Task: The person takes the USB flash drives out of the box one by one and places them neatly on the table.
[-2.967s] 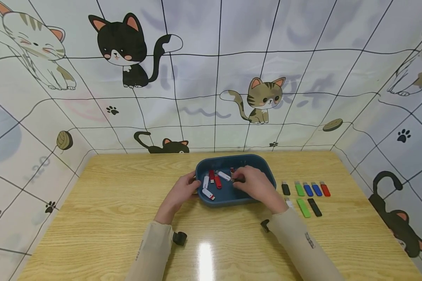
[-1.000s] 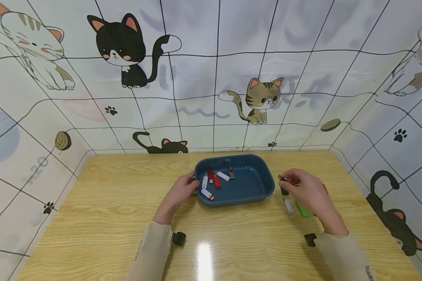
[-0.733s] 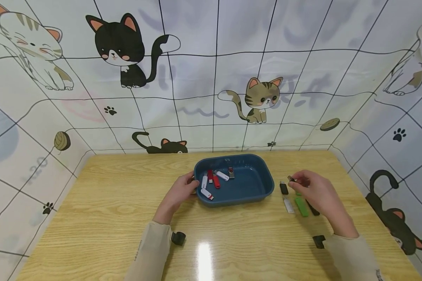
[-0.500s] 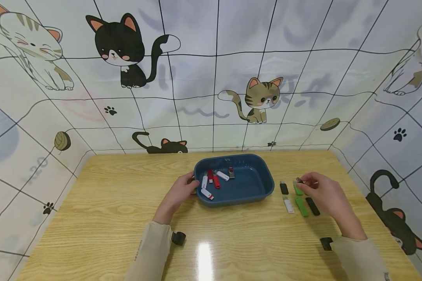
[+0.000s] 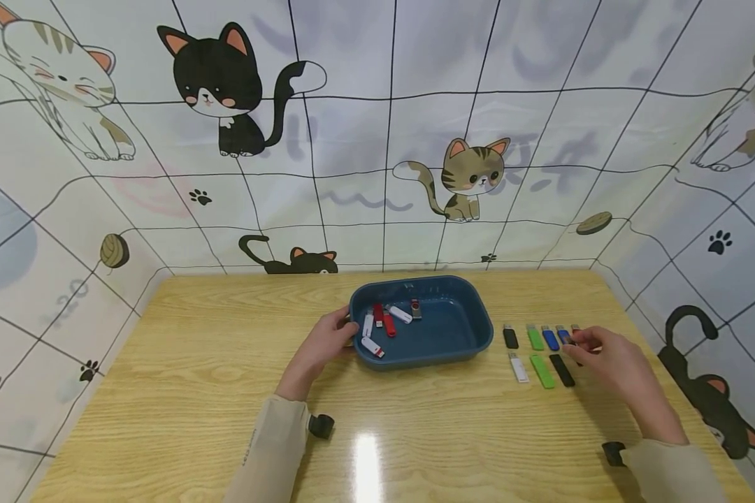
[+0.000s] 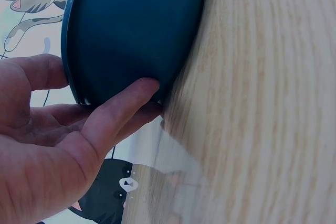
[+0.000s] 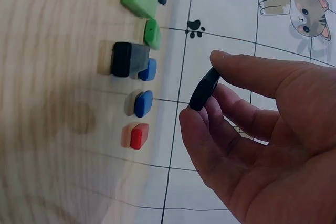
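Observation:
My left hand (image 5: 323,342) holds the left end of a dark blue tray (image 5: 421,361); the left wrist view shows its fingers at the rim and against the outer side. Red, white and metal-and-red USB sticks lie in the tray, among them a white one (image 5: 399,314). Thumb and fingertips of my right hand (image 5: 616,360) pinch a black USB stick (image 7: 205,90) at the right end of two rows of sticks. It hangs over the table beside the black stick (image 5: 563,370) ending the front row. A red stick (image 7: 139,136) is partly hidden by this hand in the head view.
The back row also has a black stick (image 5: 510,337), a green one (image 5: 535,338) and two blue ones (image 5: 550,339). In front lie a white stick (image 5: 519,368) and a green stick (image 5: 543,372). A cat-print cloth (image 5: 352,140) encloses the wooden table (image 5: 226,391).
My right hand was inside the tray; it has come out with the black USB stick and moved right, past the rows. My left hand and the tray have stayed put.

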{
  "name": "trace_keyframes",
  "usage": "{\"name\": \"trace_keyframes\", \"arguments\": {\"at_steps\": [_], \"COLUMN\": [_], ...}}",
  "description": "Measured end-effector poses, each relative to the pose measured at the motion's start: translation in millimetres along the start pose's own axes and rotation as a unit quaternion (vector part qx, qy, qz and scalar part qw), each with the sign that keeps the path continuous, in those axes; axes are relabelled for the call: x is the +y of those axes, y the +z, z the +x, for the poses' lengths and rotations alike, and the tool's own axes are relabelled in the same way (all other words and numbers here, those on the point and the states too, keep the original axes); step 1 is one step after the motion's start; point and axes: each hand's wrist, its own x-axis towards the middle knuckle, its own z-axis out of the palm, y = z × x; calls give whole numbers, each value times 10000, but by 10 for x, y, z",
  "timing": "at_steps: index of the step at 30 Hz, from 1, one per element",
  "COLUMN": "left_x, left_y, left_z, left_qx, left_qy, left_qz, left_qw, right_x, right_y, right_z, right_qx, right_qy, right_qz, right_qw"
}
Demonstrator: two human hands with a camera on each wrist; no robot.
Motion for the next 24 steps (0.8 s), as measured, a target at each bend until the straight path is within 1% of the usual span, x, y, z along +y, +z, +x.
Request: {"name": "trace_keyframes", "arguments": {"at_steps": [6, 10, 13, 18, 24], "left_x": [-17, -26, -35, -59, -62], "left_y": [0, -1, 1, 1, -5], "left_z": [4, 5, 10, 22, 30], "left_qx": [4, 1, 6, 36, 21], "left_qy": [-19, -3, 11, 43, 33], "left_qz": [22, 81, 77, 64, 78], "left_qw": [10000, 10000, 10000, 10000, 10000], "right_x": [90, 121, 157, 232, 283], "right_y": [0, 19, 26, 33, 87], "right_z": [-13, -6, 1, 10, 27], "right_qx": [-124, -152, -252, -448, -502], "right_qy": [65, 242, 322, 231, 214], "right_qz": [-15, -58, -121, -261, -496], "right_qw": [9999, 9996, 9991, 9984, 9973]}}
